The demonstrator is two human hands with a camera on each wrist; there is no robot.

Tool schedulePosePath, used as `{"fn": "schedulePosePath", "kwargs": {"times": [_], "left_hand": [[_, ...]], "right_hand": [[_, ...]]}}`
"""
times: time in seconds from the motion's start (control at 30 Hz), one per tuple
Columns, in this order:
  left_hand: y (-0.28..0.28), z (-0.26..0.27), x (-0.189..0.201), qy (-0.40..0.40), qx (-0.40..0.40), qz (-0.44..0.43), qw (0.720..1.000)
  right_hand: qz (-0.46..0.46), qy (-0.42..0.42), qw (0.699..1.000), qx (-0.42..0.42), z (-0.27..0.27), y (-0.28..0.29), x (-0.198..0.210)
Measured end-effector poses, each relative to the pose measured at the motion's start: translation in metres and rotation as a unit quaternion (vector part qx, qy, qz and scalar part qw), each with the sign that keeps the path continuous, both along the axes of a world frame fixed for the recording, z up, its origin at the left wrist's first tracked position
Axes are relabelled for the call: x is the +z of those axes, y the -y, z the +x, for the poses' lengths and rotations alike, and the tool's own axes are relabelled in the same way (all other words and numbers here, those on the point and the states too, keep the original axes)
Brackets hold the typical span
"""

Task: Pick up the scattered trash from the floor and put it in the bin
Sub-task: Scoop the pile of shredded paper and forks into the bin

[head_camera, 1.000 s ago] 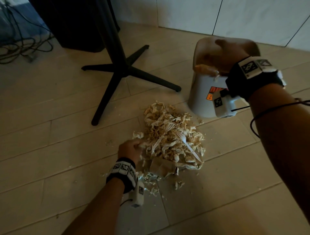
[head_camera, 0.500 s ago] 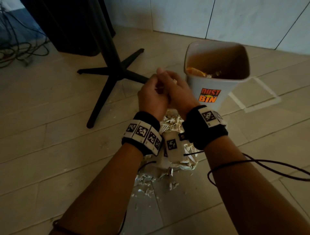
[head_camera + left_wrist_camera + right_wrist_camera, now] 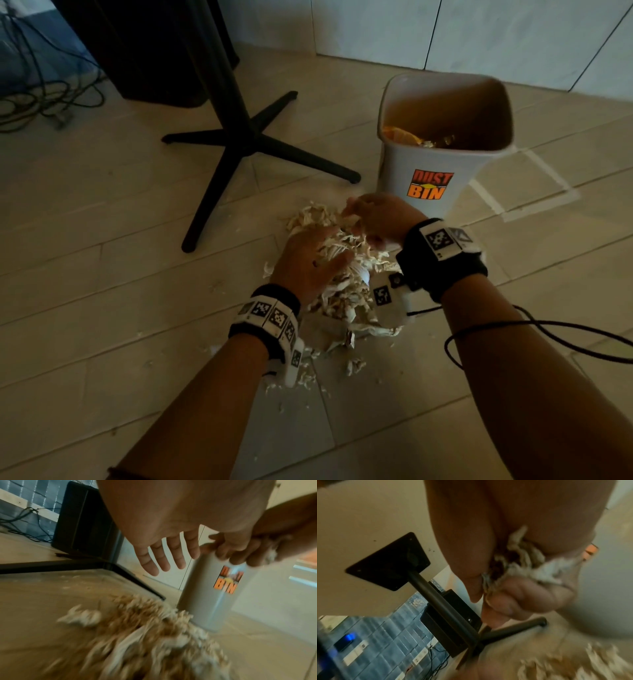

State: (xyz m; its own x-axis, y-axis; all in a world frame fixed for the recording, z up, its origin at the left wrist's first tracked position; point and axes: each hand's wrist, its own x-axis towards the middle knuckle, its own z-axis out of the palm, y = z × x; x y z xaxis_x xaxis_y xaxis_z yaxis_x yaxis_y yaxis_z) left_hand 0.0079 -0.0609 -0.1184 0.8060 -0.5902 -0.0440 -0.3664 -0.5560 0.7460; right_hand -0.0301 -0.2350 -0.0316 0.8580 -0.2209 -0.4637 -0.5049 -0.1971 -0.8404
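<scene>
A heap of pale shredded paper trash (image 3: 346,291) lies on the floor, just in front of the white bin (image 3: 428,168) labelled DUST BIN. My left hand (image 3: 308,260) is down at the heap's left side with its fingers (image 3: 159,558) straight and spread, holding nothing. My right hand (image 3: 380,216) is at the heap's far edge, close to the bin's base. Its fingers (image 3: 518,599) are curled round a clump of shreds (image 3: 522,559). The bin (image 3: 214,588) holds some orange and yellowish scraps.
A black table pedestal (image 3: 236,147) with cross legs stands left of the bin, one leg ending close to the heap. A dark box (image 3: 150,48) and loose cables (image 3: 41,92) lie at the back left. Small paper bits (image 3: 301,377) dot the floor near my wrists.
Both hands were raised together beside the bin half a second ago. They have dropped onto the heap, and the right hand now grips a clump of shreds.
</scene>
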Motion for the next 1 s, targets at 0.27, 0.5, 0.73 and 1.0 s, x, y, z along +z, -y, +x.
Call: {"fn": "schedulePosePath", "kwargs": {"times": [0.27,0.5,0.73,1.0], "left_hand": [[-0.033,-0.055,-0.062,-0.083,-0.058,0.262,0.960],[-0.043,-0.070,-0.090,-0.086,-0.049,0.302,0.948],[-0.045,-0.072,-0.087,-0.079,-0.008,0.258,0.963],[-0.048,-0.045,-0.078,-0.162,0.069,0.174,0.969]], "right_hand": [[-0.331,0.111,0.937,0.000,0.023,0.039,0.075],[-0.491,0.116,0.860,-0.074,0.037,0.090,0.079],[-0.468,0.003,0.881,-0.066,0.048,0.146,0.046],[-0.395,0.038,0.918,-0.019,0.045,0.122,0.054]]}}
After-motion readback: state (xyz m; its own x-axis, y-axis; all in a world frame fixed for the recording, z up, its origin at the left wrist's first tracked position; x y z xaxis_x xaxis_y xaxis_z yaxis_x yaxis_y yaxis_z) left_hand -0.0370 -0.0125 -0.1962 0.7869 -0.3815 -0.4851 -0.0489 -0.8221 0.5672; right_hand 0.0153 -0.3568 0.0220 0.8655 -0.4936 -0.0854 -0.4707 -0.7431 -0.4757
